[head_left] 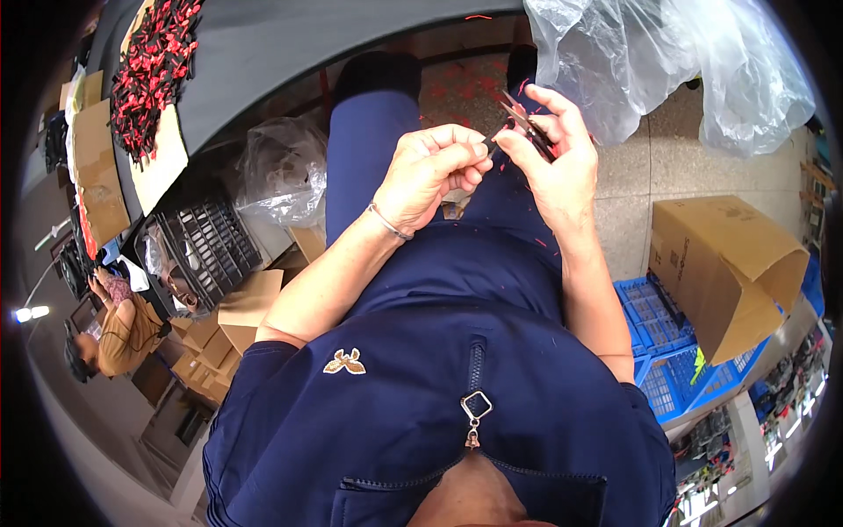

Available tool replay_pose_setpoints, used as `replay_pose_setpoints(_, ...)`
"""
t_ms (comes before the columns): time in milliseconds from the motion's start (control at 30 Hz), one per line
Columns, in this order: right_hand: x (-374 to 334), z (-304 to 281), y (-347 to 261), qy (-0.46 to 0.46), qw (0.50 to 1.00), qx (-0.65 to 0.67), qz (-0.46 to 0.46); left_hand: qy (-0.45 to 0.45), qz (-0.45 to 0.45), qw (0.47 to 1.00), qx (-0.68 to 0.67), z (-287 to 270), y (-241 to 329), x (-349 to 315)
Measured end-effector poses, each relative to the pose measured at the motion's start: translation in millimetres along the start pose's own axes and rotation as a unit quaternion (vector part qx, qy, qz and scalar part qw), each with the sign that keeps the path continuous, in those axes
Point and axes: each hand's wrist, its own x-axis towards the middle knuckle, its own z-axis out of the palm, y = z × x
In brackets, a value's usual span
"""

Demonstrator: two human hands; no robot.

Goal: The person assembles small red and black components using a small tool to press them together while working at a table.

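Above my lap, my left hand [426, 171] pinches a small dark piece [493, 142] between thumb and fingertips. It looks black with some red at its end, though it is too small to make out fully. My right hand [562, 167] is closed around small thread snips [530, 128], their pointed metal blades slanting up and left. The snips are close beside the dark piece; I cannot tell whether they touch. At the far left, a heap of small black and red pieces [158, 75] lies on a cardboard sheet [167, 167] upon the black table [263, 53].
Clear plastic bags [597, 66] hang at the far right. An open cardboard box [720, 272] rests on blue plastic crates [654, 321] to the right. Another plastic bag [285, 171] sits left of my legs. Red scraps dot floor and trousers. A person [127, 338] is at the left.
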Motion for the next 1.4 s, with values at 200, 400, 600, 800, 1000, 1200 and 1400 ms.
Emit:
replay_pose_setpoints(200, -15.8, -6.4, 7.1, 0.062, 0.977, -0.176, -0.107, 0.000, 0.033, 0.998, -0.043, 6.0, -4.5, 1.3)
replay_pose_setpoints(400, -14.0, -7.3, 10.9, 0.068, 0.920, -0.329, -0.200, 0.002, 0.049, 0.997, -0.056, 6.9, -8.3, 2.7)
replay_pose_setpoints(600, -10.8, 1.6, 8.6, 0.068, 0.939, -0.274, -0.197, 0.014, 0.056, 0.997, -0.060, 2.2, -2.7, 0.3)
replay_pose_setpoints(800, 2.7, -2.0, 25.9, 0.079, 0.967, -0.219, -0.104, 0.060, 0.108, 0.992, 0.002, -30.7, -0.2, -4.7)
replay_pose_setpoints(1000, 17.5, -22.4, 51.0, 0.109, 0.920, -0.363, -0.097, 0.306, 0.217, 0.916, 0.143, -133.9, 16.4, -45.2)
replay_pose_setpoints(1200, 22.8, -10.0, 57.2, 0.102, 0.874, -0.462, -0.112, 0.539, 0.194, 0.745, 0.341, -295.6, -11.5, -62.1)
replay_pose_setpoints(1400, 24.9, -2.6, 55.8, 0.090, 0.844, -0.510, -0.138, 0.576, 0.063, 0.635, 0.511, -370.8, -53.5, -54.6)
